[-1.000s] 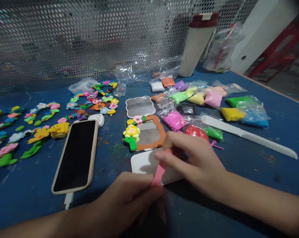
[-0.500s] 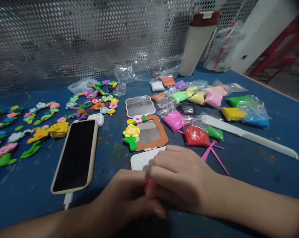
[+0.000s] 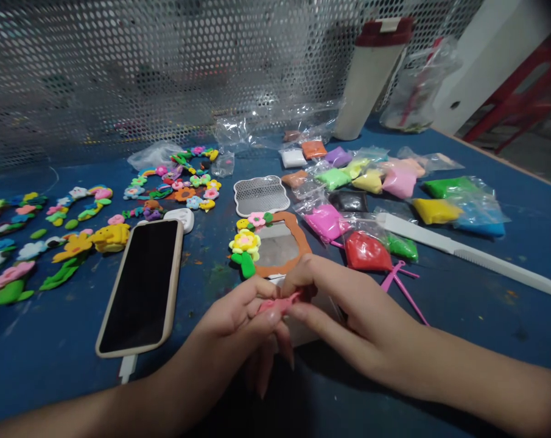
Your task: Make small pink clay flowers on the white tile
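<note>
Head view shows a lump of pink clay (image 3: 282, 302) between both hands, above a white flat piece (image 3: 306, 328) near the table's front edge. Left-hand fingers (image 3: 275, 317) press together on the clay from one side; the right hand (image 3: 348, 298) pinches its other end between thumb and forefinger, though the fingers hide much of that contact, so its exact grip is hard to tell. Just beyond lies a mirror with a brown border (image 3: 304, 242), with pink tools (image 3: 399, 281) and a red clay packet (image 3: 368, 250) to the right. The clay looks light, soft and perhaps slightly tacky, likely to dent or stretch rather than snap; broad finger pads near its middle should mark it less than fingertips at thin ends.
</note>
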`<state>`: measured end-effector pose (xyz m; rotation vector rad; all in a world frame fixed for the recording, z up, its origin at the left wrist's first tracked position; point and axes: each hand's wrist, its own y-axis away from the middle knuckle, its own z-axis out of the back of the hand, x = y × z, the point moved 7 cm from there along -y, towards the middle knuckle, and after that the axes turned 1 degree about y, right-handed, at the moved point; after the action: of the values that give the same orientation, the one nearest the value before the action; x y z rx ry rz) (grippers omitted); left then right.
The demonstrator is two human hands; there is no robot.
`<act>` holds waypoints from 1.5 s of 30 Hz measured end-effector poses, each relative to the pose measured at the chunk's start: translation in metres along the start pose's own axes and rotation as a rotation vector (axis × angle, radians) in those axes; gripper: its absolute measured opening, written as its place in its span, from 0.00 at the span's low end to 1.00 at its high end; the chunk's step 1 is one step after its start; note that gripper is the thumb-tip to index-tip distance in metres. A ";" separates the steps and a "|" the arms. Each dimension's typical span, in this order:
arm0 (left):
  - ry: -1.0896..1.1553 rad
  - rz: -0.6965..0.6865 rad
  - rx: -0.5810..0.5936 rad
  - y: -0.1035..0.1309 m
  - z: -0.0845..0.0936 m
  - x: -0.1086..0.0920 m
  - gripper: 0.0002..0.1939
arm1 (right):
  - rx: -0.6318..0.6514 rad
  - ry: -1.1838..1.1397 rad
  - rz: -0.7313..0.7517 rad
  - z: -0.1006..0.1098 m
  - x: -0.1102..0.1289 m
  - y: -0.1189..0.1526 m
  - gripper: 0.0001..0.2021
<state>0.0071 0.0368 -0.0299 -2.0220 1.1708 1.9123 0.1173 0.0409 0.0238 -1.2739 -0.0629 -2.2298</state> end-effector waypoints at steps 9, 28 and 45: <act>0.006 0.005 -0.002 -0.003 0.000 0.000 0.12 | -0.044 0.249 0.197 -0.004 0.005 0.007 0.06; 0.232 -0.054 -0.083 -0.002 0.012 -0.002 0.12 | 0.199 -0.098 -0.037 -0.003 0.000 0.005 0.05; 0.114 0.032 -0.186 -0.005 0.010 -0.004 0.12 | -0.133 -0.615 -0.418 0.007 -0.033 0.003 0.05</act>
<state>0.0022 0.0478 -0.0308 -2.2461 1.0923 2.0144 0.1369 0.0555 0.0008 -2.1423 -0.4545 -2.0964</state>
